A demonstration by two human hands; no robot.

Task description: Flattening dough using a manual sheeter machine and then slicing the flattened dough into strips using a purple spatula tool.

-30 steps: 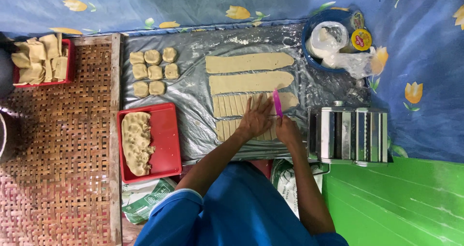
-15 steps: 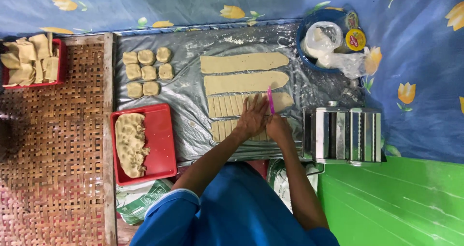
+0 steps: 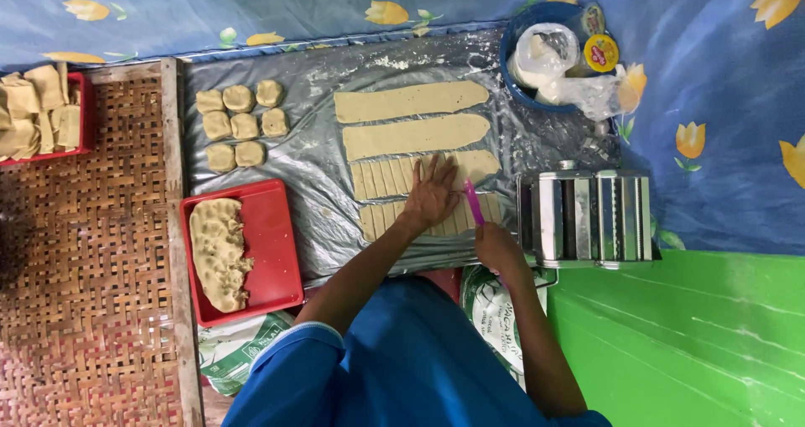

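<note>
Several long flat dough strips (image 3: pixel 411 101) lie on a grey plastic sheet (image 3: pixel 319 167). The two nearer strips (image 3: pixel 381 178) are cut crosswise into narrow pieces. My left hand (image 3: pixel 431 196) lies flat with spread fingers on the cut dough, pressing it down. My right hand (image 3: pixel 496 246) holds a pink-handled cutter (image 3: pixel 473 203) just right of the left hand, its tip at the dough strips' right end.
Small dough squares (image 3: pixel 239 125) sit at the sheet's left. A red tray (image 3: pixel 272 251) holds a dough slab. A metal pasta roller (image 3: pixel 587 217) stands at right. A blue bowl (image 3: pixel 524 20) with a plastic bag sits at the back. Another red tray (image 3: pixel 80 112) holds stacked pieces on the woven mat.
The pink cutter has drawn back towards me, from the third strip down to the nearest strip. My left hand stays on the dough.
</note>
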